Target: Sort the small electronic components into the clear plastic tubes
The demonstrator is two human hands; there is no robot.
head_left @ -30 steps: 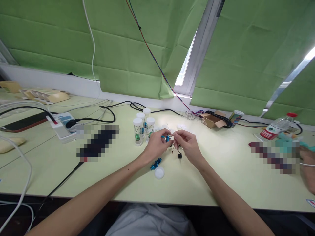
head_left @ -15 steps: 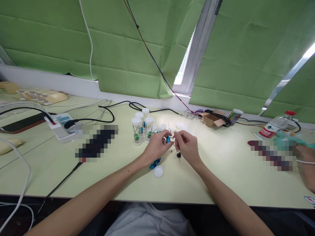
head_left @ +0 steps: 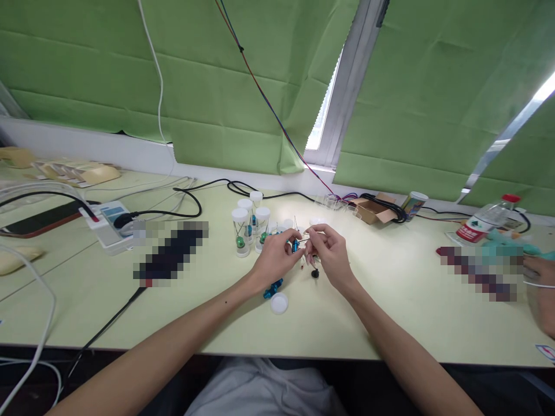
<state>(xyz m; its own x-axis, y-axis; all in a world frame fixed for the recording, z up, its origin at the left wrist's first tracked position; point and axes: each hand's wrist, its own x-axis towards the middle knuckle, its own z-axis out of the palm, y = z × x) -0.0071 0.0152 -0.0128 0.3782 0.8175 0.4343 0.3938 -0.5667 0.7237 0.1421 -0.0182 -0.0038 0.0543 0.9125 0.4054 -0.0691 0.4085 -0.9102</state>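
Observation:
My left hand (head_left: 277, 255) is closed, with a small shiny blue part (head_left: 295, 246) between its thumb and fingers. Close beside it on the right, my right hand (head_left: 329, 253) pinches the end of a thin dark rod or wire (head_left: 304, 240) that reaches toward the blue part. Whether the two pieces touch is too small to tell. Below my left wrist lie more blue metallic parts (head_left: 273, 288) and a round white lid (head_left: 279, 303). A small black round piece (head_left: 315, 274) rests under my right hand. Clear white-capped tubes (head_left: 240, 232) holding green and blue pieces stand to the left.
A power strip (head_left: 106, 225) and black cables lie at the left. Behind are clear cups (head_left: 332, 201) and an open cardboard box (head_left: 376, 209). A red-capped bottle (head_left: 485, 222) stands at the right, near another person's hand (head_left: 540, 274).
My right hand has shifted slightly, its fingers now more spread, and the thin dark rod or wire shows between the hands. My left hand stays in place with the blue part.

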